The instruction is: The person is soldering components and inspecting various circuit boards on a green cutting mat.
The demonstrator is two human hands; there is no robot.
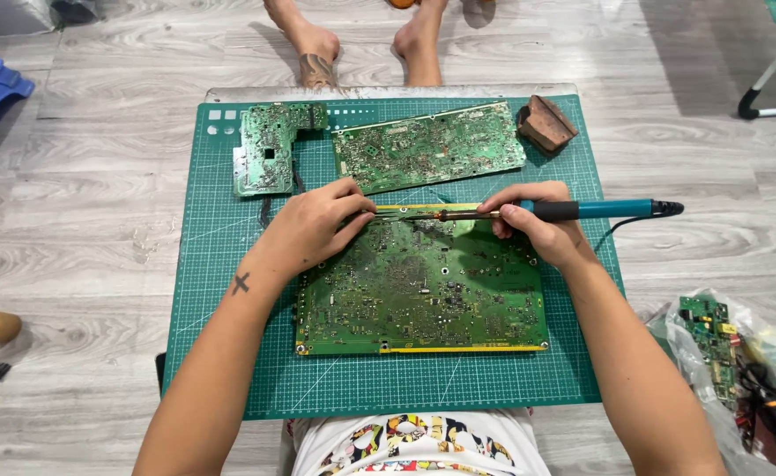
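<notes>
My right hand (538, 231) is wrapped around the teal-and-black soldering iron (573, 210), its tip at the top edge of the large green, yellow-rimmed circuit board (423, 291) lying flat on the green cutting mat (220, 291). My left hand (313, 225) rests on that edge, fingers pinched together beside the tip.

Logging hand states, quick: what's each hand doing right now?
Left hand: fingers pinched at the top edge of the large circuit board; what they grip cannot be told.
Right hand: closed on the teal soldering iron.
</notes>
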